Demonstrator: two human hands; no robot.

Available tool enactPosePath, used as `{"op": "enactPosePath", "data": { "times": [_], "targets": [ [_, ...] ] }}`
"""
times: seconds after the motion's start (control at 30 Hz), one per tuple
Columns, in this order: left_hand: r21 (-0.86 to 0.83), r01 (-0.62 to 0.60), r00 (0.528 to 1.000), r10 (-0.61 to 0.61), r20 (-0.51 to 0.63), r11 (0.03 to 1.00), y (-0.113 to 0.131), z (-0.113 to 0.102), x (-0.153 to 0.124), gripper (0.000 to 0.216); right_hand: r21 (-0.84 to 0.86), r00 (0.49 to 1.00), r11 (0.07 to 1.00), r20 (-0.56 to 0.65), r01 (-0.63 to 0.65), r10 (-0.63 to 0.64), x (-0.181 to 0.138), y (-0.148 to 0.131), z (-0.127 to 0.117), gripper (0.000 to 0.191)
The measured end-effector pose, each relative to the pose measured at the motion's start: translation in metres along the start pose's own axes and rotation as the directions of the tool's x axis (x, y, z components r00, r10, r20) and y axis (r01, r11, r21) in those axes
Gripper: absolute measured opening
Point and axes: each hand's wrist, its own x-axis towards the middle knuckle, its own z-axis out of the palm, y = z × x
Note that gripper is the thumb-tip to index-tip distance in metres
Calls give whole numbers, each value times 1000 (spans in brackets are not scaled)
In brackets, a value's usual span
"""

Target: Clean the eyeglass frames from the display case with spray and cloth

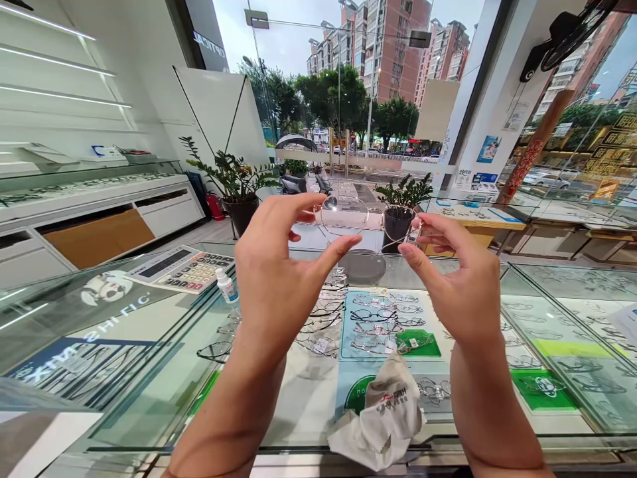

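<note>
Thin-rimmed eyeglasses [369, 214] with clear round lenses are held up in front of me, above the glass display counter. My left hand [286, 249] pinches the left side of the frame near the lens rim, its thumb stretched out below that lens. At the other side, the fingertips and thumb of my right hand [452, 265] are closed on the right end of the frame. On the counter below lies a crumpled light grey cleaning cloth [385, 415] with printed lettering. Beneath the glass, several rows of spectacle frames [373, 316] are laid out.
On the counter to the left stand a small white bottle [227, 287] and a large calculator [182, 267]. Potted plants [239, 179] are beyond the counter, before a glass door. A second glass case [572, 332] extends on the right. A wall fan [562, 40] hangs at upper right.
</note>
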Motion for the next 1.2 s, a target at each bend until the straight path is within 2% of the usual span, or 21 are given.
{"op": "enactPosePath", "data": {
  "times": [0.23, 0.6, 0.87, 1.2],
  "targets": [
    [-21, 16, 1000, -15, 19, 1000, 0, -2, -1, 44, -6, 1000, 1000, -24, 13, -13, -1, -1, 1, 45],
    [-47, 50, 998, -48, 33, 998, 4, -8, -2, 44, -6, 987, 998, -149, 66, -67, -4, -18, 5, 43],
    [-27, 24, 1000, -23, 19, 999, 9, -18, -2, 45, -14, 986, 997, -148, 71, -72, -7, -25, 3, 43],
    [-40, 13, 1000, -13, 9, 999, 12, -12, -6, 47, -38, 991, 998, -124, 48, -53, -8, -24, -8, 42]
  ]
}}
